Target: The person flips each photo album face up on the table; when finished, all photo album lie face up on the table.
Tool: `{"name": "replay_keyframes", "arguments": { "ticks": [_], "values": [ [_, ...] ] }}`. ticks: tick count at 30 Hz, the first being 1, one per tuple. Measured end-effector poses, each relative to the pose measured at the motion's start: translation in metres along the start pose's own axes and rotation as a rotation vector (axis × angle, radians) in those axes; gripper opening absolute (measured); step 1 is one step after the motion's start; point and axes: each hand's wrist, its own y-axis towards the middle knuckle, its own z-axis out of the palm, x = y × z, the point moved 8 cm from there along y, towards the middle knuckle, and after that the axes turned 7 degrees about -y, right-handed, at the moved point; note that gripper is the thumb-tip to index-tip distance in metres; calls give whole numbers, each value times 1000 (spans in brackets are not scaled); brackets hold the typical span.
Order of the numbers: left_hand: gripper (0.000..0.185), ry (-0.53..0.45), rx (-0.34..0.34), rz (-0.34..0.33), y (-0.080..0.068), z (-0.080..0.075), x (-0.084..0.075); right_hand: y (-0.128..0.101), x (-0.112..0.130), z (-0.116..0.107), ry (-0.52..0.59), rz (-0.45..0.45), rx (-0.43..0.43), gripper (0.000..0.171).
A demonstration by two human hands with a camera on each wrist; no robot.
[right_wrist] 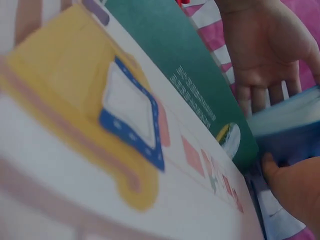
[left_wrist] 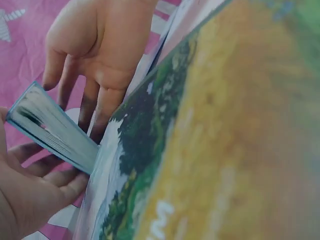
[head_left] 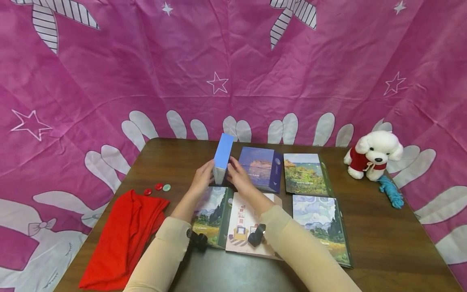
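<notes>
We have the light-blue book (head_left: 223,158) standing on its lower edge on the tabletop (head_left: 383,239), clamped between both hands. Left hand (head_left: 202,178) is on its left face, right hand (head_left: 238,178) on its right face.

Fingers: in the left wrist view the left fingers (left_wrist: 60,185) curl under and against the page block, thumb side on the near cover, so a light grip rather than a fist. The right fingers (left_wrist: 95,107) are nearly straight and spread, pressing flat on the far cover. The right wrist view agrees: left palm open-ish behind the book, right thumb on the blue cover (right_wrist: 295,125).

Key relation: the book sits directly between the two sets of fingertips, touching both. Its long axis runs up and slightly away from us, top edge leaning to the right, above the fingers. Both hands are equally near; neither has the better hold.

Around the fingers:
- Just right of the right fingers: dark-blue album (head_left: 260,168), lying flat.
- Further right: green landscape album (head_left: 305,173).
- Under the wrists, near side: green-spined landscape album (head_left: 211,217) and pink room-scene album (head_left: 248,227), both flat, touching each other.
- Right of those: another landscape album (head_left: 321,227).
- Left of the left fingers, apart: three buttons (head_left: 157,188), red cloth (head_left: 124,239).
- Far right: plush dog (head_left: 373,155), teal yarn (head_left: 391,194).
</notes>
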Motion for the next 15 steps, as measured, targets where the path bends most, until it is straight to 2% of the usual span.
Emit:
{"name": "replay_keyframes", "arguments": {
  "ticks": [5,8,10,13,15],
  "values": [
    [50,-125,-35,52,1,-7,-8,-3,4,5,-257,-55,44,54],
    [48,-145,-69,63,4,-17,-11,-4,3,8,-378,-53,93,55],
    [49,-95,-99,41,7,-26,-10,-4,2,12,-435,-45,148,57],
    [53,93,-125,-23,11,-40,-4,-7,-1,15,-521,-30,224,57],
    [57,225,-111,-83,13,-47,3,-7,-3,17,-540,-31,256,56]
  ]
}}
